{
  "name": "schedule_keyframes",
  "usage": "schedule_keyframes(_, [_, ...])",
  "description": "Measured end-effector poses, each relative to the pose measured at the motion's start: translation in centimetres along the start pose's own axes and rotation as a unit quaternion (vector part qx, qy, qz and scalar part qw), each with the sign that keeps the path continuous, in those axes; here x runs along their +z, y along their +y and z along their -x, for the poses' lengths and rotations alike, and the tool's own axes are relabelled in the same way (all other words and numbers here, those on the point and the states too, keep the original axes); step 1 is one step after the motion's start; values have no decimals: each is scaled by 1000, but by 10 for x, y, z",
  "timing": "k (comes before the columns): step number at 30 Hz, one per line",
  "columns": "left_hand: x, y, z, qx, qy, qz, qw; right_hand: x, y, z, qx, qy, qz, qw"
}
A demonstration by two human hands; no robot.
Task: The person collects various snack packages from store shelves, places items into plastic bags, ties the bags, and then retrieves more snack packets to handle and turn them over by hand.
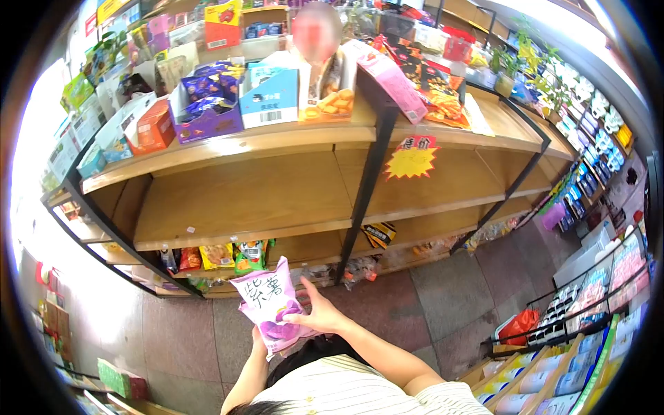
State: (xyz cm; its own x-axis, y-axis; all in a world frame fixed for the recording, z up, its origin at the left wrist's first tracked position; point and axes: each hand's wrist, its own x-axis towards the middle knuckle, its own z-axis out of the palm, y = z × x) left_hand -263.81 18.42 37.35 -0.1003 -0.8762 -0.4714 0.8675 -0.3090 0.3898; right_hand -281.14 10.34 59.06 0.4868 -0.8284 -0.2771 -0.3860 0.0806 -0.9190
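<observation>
One lilac plastic snack bag (268, 299) is held up before brown wooden shelves (242, 200): right hand (324, 312), grip closed on its edge; left hand (259, 343) below, closure hidden. Picking-up looks done; setting-down remains

At seven o'clock, the sweet-potato snack bag (268, 304) lies between left hand (259, 342) and right hand (321, 312); display shelving (256, 197) stands beyond, snack boxes (207, 123) on its top at ten, special-price sign (411, 163) at two.
</observation>
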Motion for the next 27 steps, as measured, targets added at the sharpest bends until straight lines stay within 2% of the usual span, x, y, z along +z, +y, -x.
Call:
schedule_keyframes(5, [-9, 4, 12, 22, 49, -46, 998, 15, -11, -1, 12, 9, -40, 999])
schedule_keyframes(6, [-6, 8, 19, 30, 52, -137, 989, 20, -9, -2, -4, 6, -37, 999])
schedule_keyframes(10, [-32, 5, 22, 64, 71, -183, 978, 38, -11, -4, -8, 6, -36, 999])
schedule_keyframes(12, [-24, 18, 34, 70, 118, -180, 974, 41, -22, -7, -19, 70, -45, 996])
schedule_keyframes(14, [-17, 31, 47, 73, 151, -172, 971, 29, -34, -15, -93, 152, -80, 981])
schedule_keyframes(16, [-21, 38, 54, 86, 158, -223, 958, 6, -71, -11, -210, 199, -133, 948])
schedule_keyframes(19, [-19, 58, 58, 86, 138, -191, 968, -6, -124, 3, -270, 227, -109, 929])
schedule_keyframes(21, [-18, 63, 65, 90, 143, -217, 962, 8, -165, 26, -232, 128, -80, 961])
schedule_keyframes(22, [-16, 65, 59, 83, 131, -251, 955, 20, -178, 26, -407, 11, -47, 912])
schedule_keyframes(23, [-29, 63, 51, 74, 120, -282, 949, 27, -208, 43, -347, -192, -74, 915])
schedule_keyframes(24, [-34, 61, 44, 67, 110, -299, 946, 45, -213, 42, -393, -375, -172, 822])
schedule_keyframes(25, [-31, 61, 39, 59, 94, -303, 947, 72, -229, 39, -492, -474, -221, 696])
schedule_keyframes(26, [-25, 63, 33, 50, 79, -305, 948, 99, -243, 48, -491, -474, -293, 670])
schedule_keyframes(27, [-19, 66, 26, 42, 63, -307, 949, 114, -261, 52, -357, -644, -376, 562])
